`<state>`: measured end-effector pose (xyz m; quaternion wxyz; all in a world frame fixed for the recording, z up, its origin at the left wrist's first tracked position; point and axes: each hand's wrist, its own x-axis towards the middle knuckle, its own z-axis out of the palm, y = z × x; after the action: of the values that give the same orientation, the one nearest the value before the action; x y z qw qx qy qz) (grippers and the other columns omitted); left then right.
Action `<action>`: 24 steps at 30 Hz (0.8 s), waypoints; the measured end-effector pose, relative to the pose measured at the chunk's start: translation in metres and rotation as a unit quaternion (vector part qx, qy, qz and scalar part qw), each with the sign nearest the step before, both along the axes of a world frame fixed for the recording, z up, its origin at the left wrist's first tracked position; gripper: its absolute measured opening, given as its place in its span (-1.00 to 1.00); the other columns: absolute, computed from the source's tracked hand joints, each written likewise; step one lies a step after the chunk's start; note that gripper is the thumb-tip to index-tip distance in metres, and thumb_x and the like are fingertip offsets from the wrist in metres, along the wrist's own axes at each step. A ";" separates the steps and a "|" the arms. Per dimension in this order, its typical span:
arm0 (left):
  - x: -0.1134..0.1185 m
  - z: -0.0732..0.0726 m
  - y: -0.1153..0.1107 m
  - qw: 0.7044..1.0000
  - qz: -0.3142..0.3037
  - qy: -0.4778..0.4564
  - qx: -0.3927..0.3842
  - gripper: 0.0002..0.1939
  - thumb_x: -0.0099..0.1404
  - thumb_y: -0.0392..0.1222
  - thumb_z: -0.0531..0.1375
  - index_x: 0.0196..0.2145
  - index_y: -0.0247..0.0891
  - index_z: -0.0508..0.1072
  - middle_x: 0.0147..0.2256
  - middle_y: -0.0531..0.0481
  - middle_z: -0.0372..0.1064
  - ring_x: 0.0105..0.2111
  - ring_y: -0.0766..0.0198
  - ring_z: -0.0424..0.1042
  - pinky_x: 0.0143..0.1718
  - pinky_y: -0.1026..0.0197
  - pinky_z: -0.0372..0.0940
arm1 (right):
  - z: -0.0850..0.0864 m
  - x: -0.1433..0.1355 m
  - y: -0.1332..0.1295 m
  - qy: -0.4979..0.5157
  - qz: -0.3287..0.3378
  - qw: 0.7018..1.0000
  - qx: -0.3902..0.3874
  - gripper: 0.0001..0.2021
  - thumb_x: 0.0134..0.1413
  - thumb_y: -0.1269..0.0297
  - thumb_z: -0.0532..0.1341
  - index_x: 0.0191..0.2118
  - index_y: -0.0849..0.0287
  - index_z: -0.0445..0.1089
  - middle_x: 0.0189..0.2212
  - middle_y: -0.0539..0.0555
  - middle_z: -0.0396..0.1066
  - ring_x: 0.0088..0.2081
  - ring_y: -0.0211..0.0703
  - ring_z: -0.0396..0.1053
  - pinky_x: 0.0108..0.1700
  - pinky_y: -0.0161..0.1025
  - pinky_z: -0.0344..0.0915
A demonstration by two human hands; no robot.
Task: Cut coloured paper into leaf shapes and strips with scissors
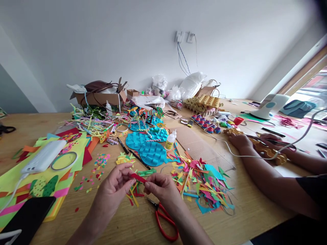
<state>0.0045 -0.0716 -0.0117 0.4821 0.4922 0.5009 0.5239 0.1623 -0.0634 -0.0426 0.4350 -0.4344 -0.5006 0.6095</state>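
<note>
Between my two hands is a narrow red paper strip (pixel 139 178), held just above the table. My left hand (pixel 119 180) pinches its left end between thumb and fingers. The right end is gripped by my right hand (pixel 160 187), thumb on top. Below my right wrist lie red-handled scissors (pixel 163 217), partly hidden by that hand. Colourful paper scraps (pixel 204 185) are heaped to the right of my hands. Just beyond them are round blue paper pieces with raised folds (pixel 152 154) and a white glue bottle (pixel 170 139).
On the left, a white power bank (pixel 43 156) and tape ring (pixel 63 161) rest on coloured paper sheets; a black phone (pixel 28 221) lies nearer. At right, another person's arms (pixel 258 163) work on an egg-carton strip (pixel 270 153). A cable (pixel 245 156) crosses there. Cardboard (pixel 201 146) lies mid-table.
</note>
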 end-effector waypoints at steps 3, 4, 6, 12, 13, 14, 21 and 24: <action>0.001 -0.001 -0.003 0.999 -0.003 -0.018 -0.031 -0.73 0.00 -0.26 0.21 -0.28 -0.23 0.35 -0.41 0.07 0.43 -0.38 0.31 0.42 -0.32 0.32 0.31 | 0.004 -0.002 0.000 0.044 0.006 0.999 -0.020 -0.81 -0.25 0.20 0.29 -0.59 0.24 0.36 -0.67 -0.04 0.34 -0.61 -0.34 0.21 -0.51 -0.38 0.11; 0.002 -0.002 -0.003 0.999 -0.008 -0.019 -0.037 -0.76 0.03 -0.23 0.20 -0.28 -0.24 0.36 -0.41 0.06 0.42 -0.39 0.31 0.40 -0.34 0.32 0.30 | 0.005 -0.003 -0.001 0.052 0.008 0.998 -0.022 -0.80 -0.26 0.19 0.30 -0.59 0.23 0.37 -0.67 -0.04 0.35 -0.60 -0.34 0.21 -0.50 -0.38 0.12; 0.003 -0.005 -0.005 0.999 -0.026 -0.014 -0.042 -0.83 0.08 -0.17 0.17 -0.34 -0.25 0.39 -0.48 0.08 0.39 -0.46 0.33 0.37 -0.41 0.34 0.28 | 0.007 -0.004 -0.001 0.062 0.014 0.998 -0.022 -0.78 -0.28 0.17 0.31 -0.61 0.23 0.37 -0.67 -0.03 0.35 -0.60 -0.34 0.22 -0.50 -0.38 0.13; 0.005 -0.010 -0.002 0.998 -0.052 0.027 -0.031 -0.82 0.09 -0.13 0.14 -0.58 -0.26 0.37 -0.64 0.13 0.27 -0.58 0.35 0.25 -0.51 0.35 0.21 | 0.007 -0.008 -0.002 0.063 0.020 0.998 -0.015 -0.75 -0.26 0.13 0.31 -0.60 0.23 0.36 -0.67 -0.04 0.35 -0.61 -0.34 0.22 -0.49 -0.38 0.16; 0.005 -0.010 -0.001 0.998 -0.050 0.032 -0.031 -0.82 0.09 -0.13 0.14 -0.58 -0.26 0.37 -0.65 0.13 0.26 -0.59 0.35 0.24 -0.52 0.34 0.20 | 0.006 -0.008 -0.002 0.060 0.019 0.998 -0.012 -0.74 -0.27 0.13 0.31 -0.60 0.23 0.36 -0.67 -0.04 0.34 -0.61 -0.34 0.22 -0.49 -0.38 0.16; 0.004 -0.010 0.000 0.998 -0.048 0.036 -0.030 -0.82 0.09 -0.14 0.14 -0.59 -0.25 0.36 -0.66 0.14 0.25 -0.60 0.36 0.23 -0.53 0.35 0.19 | 0.005 -0.008 -0.002 0.057 0.019 0.998 -0.010 -0.74 -0.27 0.12 0.31 -0.60 0.23 0.36 -0.67 -0.04 0.34 -0.61 -0.33 0.22 -0.49 -0.37 0.16; -0.003 -0.012 0.001 0.998 -0.040 0.039 -0.001 -0.78 0.14 -0.16 0.10 -0.62 -0.24 0.32 -0.65 0.16 0.21 -0.60 0.39 0.20 -0.54 0.38 0.15 | -0.003 -0.006 -0.002 0.032 0.013 0.999 0.003 -0.75 -0.24 0.14 0.29 -0.60 0.23 0.34 -0.68 -0.06 0.30 -0.61 -0.34 0.19 -0.50 -0.38 0.13; -0.005 -0.015 0.001 0.998 -0.037 0.046 0.005 -0.78 0.15 -0.16 0.10 -0.61 -0.24 0.32 -0.65 0.17 0.20 -0.60 0.39 0.19 -0.55 0.39 0.14 | -0.002 -0.005 -0.004 0.034 0.013 0.999 0.015 -0.79 -0.20 0.20 0.28 -0.59 0.24 0.35 -0.67 -0.07 0.28 -0.59 -0.35 0.17 -0.50 -0.40 0.12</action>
<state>0.0000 -0.0703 -0.0262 0.4753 0.5361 0.5015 0.4850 0.1570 -0.0674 -0.0447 0.4499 -0.4002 -0.4999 0.6225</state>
